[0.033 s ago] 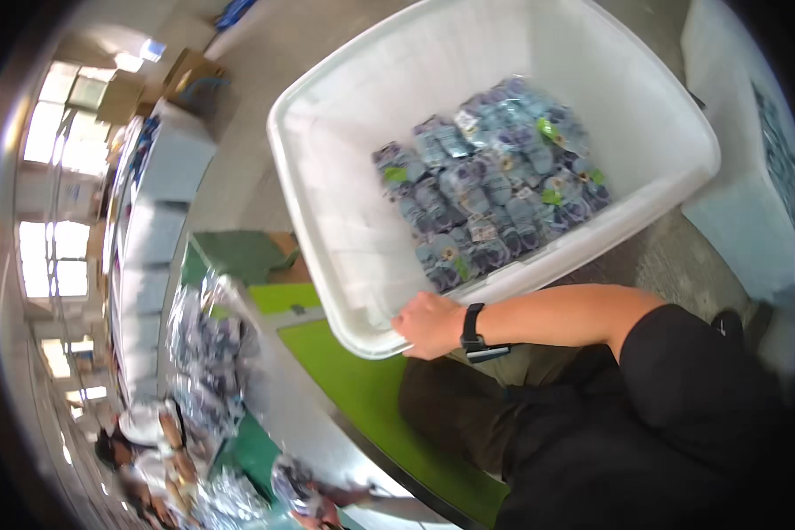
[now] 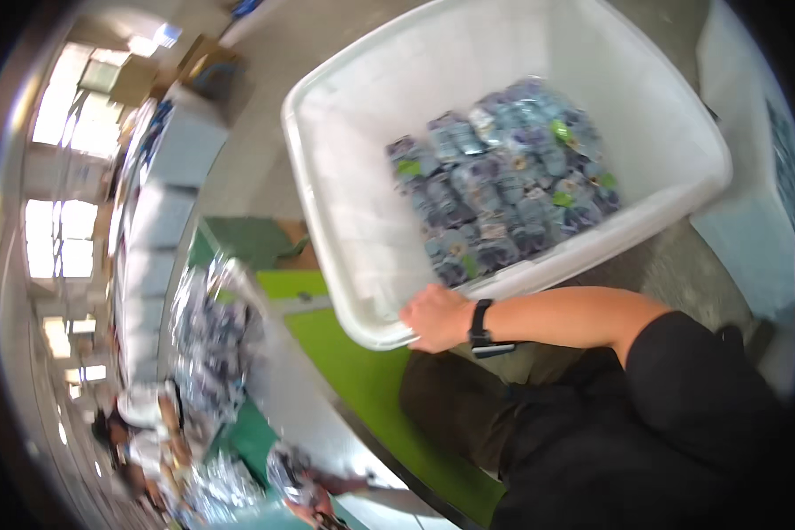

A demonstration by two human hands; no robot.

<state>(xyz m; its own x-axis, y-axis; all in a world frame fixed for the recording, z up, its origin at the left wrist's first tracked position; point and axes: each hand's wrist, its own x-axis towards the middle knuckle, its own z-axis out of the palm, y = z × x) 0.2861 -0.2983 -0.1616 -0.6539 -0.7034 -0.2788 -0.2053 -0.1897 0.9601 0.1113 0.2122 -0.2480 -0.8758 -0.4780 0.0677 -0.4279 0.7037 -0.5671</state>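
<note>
Dozens of grey-blue packs (image 2: 503, 194) are lying beyond the right hand (image 2: 437, 318) in the white bin (image 2: 349, 194), which is looking only partly filled; that hand is gripping its rim. Wrapped packs (image 2: 212, 340) are remaining outside, left of it. Below-left, another hand (image 2: 311, 512), whose I cannot tell, is touching a bundle (image 2: 290, 473)

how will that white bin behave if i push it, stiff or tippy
The white bin is probably stiff: its thick rim shows no sagging. It seems unlikely to tip easily, since the packs lie low inside. They might slide a little, given their glossy wrapping.
</note>
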